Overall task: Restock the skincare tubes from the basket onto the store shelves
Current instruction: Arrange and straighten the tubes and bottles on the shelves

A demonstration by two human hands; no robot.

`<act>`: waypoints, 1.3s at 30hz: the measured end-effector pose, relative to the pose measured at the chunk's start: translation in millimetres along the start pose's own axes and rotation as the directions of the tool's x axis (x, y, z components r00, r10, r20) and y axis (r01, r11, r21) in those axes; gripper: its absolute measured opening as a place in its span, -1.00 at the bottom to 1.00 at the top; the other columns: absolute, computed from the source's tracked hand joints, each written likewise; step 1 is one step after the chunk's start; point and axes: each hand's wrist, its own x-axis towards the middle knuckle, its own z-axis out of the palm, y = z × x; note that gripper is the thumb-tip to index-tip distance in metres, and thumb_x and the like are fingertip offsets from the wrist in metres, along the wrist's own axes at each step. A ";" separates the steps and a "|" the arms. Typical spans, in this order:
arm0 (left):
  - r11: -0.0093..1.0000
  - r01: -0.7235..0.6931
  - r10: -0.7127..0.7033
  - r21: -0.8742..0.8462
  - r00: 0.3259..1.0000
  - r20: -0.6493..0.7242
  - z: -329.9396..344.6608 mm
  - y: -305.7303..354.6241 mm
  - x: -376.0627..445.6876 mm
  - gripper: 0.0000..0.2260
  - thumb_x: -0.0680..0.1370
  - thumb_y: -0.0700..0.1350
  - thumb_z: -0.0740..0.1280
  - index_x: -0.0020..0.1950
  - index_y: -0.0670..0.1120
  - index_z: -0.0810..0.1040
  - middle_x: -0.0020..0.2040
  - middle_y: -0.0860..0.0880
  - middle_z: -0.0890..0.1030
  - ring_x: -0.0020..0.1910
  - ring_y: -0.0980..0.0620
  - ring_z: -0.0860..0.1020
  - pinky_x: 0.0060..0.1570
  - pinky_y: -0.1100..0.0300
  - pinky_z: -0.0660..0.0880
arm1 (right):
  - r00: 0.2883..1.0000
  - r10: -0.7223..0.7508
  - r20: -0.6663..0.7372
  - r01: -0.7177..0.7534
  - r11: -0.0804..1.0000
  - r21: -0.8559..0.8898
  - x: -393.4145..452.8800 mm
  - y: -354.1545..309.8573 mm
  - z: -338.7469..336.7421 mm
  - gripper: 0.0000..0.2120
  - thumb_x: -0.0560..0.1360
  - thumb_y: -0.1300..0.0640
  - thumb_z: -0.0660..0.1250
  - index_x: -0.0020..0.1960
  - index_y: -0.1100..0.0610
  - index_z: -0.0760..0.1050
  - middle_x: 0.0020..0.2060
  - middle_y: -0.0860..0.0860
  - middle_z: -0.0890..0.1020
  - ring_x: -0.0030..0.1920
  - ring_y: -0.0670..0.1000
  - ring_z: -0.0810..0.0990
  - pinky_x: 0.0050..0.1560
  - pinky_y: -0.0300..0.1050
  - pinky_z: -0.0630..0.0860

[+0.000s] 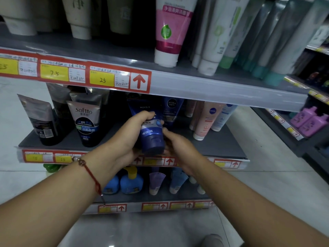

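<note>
A person is standing before a grey store shelf unit on a pale tiled floor (277, 175), holding a dark blue Nivea tube (151, 132) cap-down in front of the middle shelf (222, 145). The left hand (128, 138) is wrapping the tube's left side, its fingers (146, 115) curling over the upper body; a red cord bracelet (90, 175) is circling that wrist. The right hand (179, 147) is cupping the tube's lower right side near the cap, fingers bent against it. Behind the tube, more blue Nivea tubes (171, 111) are standing on the middle shelf, with a Softto cleanser tube (85, 122) to the left and a pale pink tube (206, 120) to the right. Red and yellow price labels (101, 79) are running along the top shelf edge, beneath a pink and white tube (169, 31). Purple bottles (308, 122) are sitting on a neighbouring shelf at right. Blue bottles (131, 182) are lining the bottom shelf.
</note>
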 end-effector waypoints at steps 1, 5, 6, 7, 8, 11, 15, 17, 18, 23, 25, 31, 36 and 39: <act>1.000 -0.008 0.009 -0.019 1.000 0.012 3.8 -0.3 -1.4 -0.76 0.54 0.00 0.31 -0.08 -0.14 0.67 -0.18 -0.08 0.68 -0.20 -0.02 0.62 0.07 0.05 0.52 | 0.997 0.039 0.071 -0.049 0.987 0.152 -8.4 -3.7 -1.3 -0.65 0.61 -0.09 0.21 0.23 0.10 0.56 0.10 0.15 0.68 0.03 0.09 0.68 0.14 0.02 0.56; 0.998 -0.032 0.034 -0.049 0.999 0.039 13.2 -3.3 -13.5 -0.74 0.56 0.00 0.29 0.01 -0.16 0.65 -0.17 -0.06 0.68 -0.22 0.00 0.62 0.00 0.08 0.56 | 0.957 0.057 0.283 -0.164 0.913 0.373 -29.2 -12.1 -9.2 -0.64 0.58 -0.03 0.23 0.28 0.12 0.52 0.08 0.15 0.68 0.00 0.09 0.69 -0.02 0.02 0.64; 0.998 -0.027 0.030 -0.061 0.999 0.043 12.7 -4.3 -16.5 -0.73 0.57 0.00 0.28 0.00 -0.17 0.65 -0.17 -0.07 0.68 -0.23 -0.01 0.62 -0.04 0.09 0.57 | 0.948 0.060 0.311 -0.181 0.909 0.376 -30.9 -11.8 -11.0 -0.62 0.55 -0.04 0.26 0.29 0.12 0.51 0.12 0.16 0.66 0.04 0.11 0.68 0.03 0.04 0.62; 0.997 -0.021 0.025 -0.077 0.998 0.053 11.7 -4.9 -19.7 -0.72 0.57 0.01 0.27 -0.02 -0.18 0.65 -0.17 -0.09 0.67 -0.23 -0.02 0.63 -0.08 0.10 0.59 | 0.935 0.071 0.346 -0.205 0.907 0.368 -31.2 -11.3 -12.8 -0.59 0.52 -0.04 0.28 0.30 0.12 0.52 0.16 0.17 0.64 0.09 0.12 0.66 0.07 0.05 0.60; 0.996 -0.009 0.015 -0.088 0.998 0.068 10.0 -4.9 -22.9 -0.70 0.57 0.02 0.27 -0.04 -0.19 0.66 -0.17 -0.11 0.67 -0.23 -0.03 0.63 -0.12 0.11 0.60 | 0.919 0.082 0.386 -0.228 0.908 0.352 -32.2 -11.5 -14.9 -0.60 0.51 -0.05 0.30 0.28 0.12 0.55 0.18 0.17 0.63 0.11 0.13 0.64 0.08 0.05 0.59; 0.996 0.027 -0.019 -0.090 0.995 0.094 5.3 -0.9 -29.1 -0.68 0.56 0.05 0.26 -0.03 -0.19 0.65 -0.14 -0.13 0.68 -0.22 -0.05 0.66 -0.15 0.10 0.62 | 0.892 0.088 0.443 -0.248 0.914 0.320 -32.8 -14.2 -22.2 -0.64 0.51 -0.02 0.32 0.24 0.10 0.60 0.22 0.15 0.61 0.19 0.14 0.59 0.14 0.07 0.55; 0.998 0.013 -0.014 -0.061 1.000 -0.020 -4.2 9.3 -27.6 -0.72 0.58 0.01 0.25 -0.03 -0.18 0.61 -0.17 -0.13 0.64 -0.31 -0.04 0.63 -0.29 0.16 0.61 | 0.944 0.006 0.331 -0.103 0.956 0.276 -21.8 -17.0 -28.0 -0.61 0.54 0.12 0.30 0.34 0.20 0.45 0.28 0.21 0.54 0.27 0.17 0.52 0.36 0.17 0.40; 1.000 0.007 -0.009 -0.023 0.996 -0.083 -11.9 11.3 -23.4 -0.74 0.58 0.01 0.25 -0.04 -0.16 0.60 -0.18 -0.11 0.61 -0.31 -0.02 0.59 -0.27 0.17 0.58 | 0.987 -0.138 0.087 0.129 0.986 0.103 -12.2 -17.7 -28.8 -0.74 0.53 0.21 0.34 0.22 0.17 0.50 0.16 0.15 0.62 0.11 0.07 0.61 0.28 0.05 0.49; 1.000 0.013 -0.014 -0.011 0.994 -0.108 -15.1 10.5 -22.0 -0.75 0.58 0.01 0.26 -0.05 -0.15 0.59 -0.22 -0.09 0.61 -0.33 0.00 0.59 -0.30 0.19 0.57 | 0.976 -0.215 -0.027 0.215 0.977 0.001 -6.6 -17.4 -29.5 -0.71 0.51 0.23 0.39 0.22 0.16 0.49 0.11 0.11 0.64 0.08 0.05 0.62 0.24 0.00 0.53; 0.999 0.032 -0.028 0.025 0.986 -0.162 -17.3 3.3 -19.4 -0.80 0.56 0.01 0.29 -0.02 -0.11 0.59 -0.41 0.01 0.63 -0.51 0.07 0.59 -0.50 0.28 0.51 | 0.897 -0.389 -0.209 0.319 0.897 -0.305 17.3 -7.5 -28.8 -0.68 0.42 0.19 0.50 0.12 0.08 0.50 -0.05 -0.05 0.63 -0.02 -0.04 0.62 0.00 -0.27 0.53; 0.998 0.028 -0.016 0.062 0.984 -0.179 -20.0 0.8 -15.7 -0.77 0.54 0.04 0.31 0.03 -0.09 0.60 -0.37 0.01 0.65 -0.47 0.07 0.60 -0.44 0.27 0.52 | 0.902 -0.395 -0.172 0.313 0.876 -0.367 24.4 -2.0 -25.0 -0.74 0.42 0.23 0.50 -0.03 -0.02 0.48 -0.13 -0.11 0.62 -0.04 -0.02 0.61 0.02 -0.23 0.53; 0.996 0.002 0.014 0.084 0.982 -0.191 -24.1 -1.4 -9.2 -0.75 0.53 0.04 0.34 0.08 -0.10 0.61 -0.30 -0.02 0.66 -0.40 0.04 0.61 -0.30 0.19 0.53 | 0.832 -0.467 -0.300 0.276 0.817 -0.507 43.2 16.9 -21.5 -0.45 0.28 0.02 0.60 0.11 0.11 0.38 0.04 0.05 0.62 0.02 0.04 0.61 0.03 -0.09 0.54; 0.995 -0.004 0.023 0.102 0.983 -0.182 -25.8 -0.8 -8.1 -0.76 0.52 0.05 0.35 0.06 -0.09 0.62 -0.28 -0.03 0.67 -0.38 0.03 0.63 -0.33 0.20 0.54 | 0.918 -0.353 -0.180 0.174 0.766 -0.619 46.2 11.0 -32.7 -0.23 0.16 -0.13 0.61 0.24 0.09 0.38 0.13 -0.02 0.58 0.11 -0.01 0.58 0.12 -0.10 0.52; 0.993 -0.010 0.031 0.116 0.983 -0.178 -26.4 -0.9 -6.8 -0.72 0.51 0.05 0.36 0.11 -0.10 0.62 -0.23 -0.04 0.67 -0.31 0.00 0.62 -0.26 0.16 0.54 | 0.948 -0.299 -0.114 0.145 0.720 -0.678 41.7 12.0 -40.6 -0.44 0.23 -0.01 0.60 0.16 0.08 0.49 0.04 0.00 0.64 0.01 -0.01 0.61 0.07 -0.11 0.54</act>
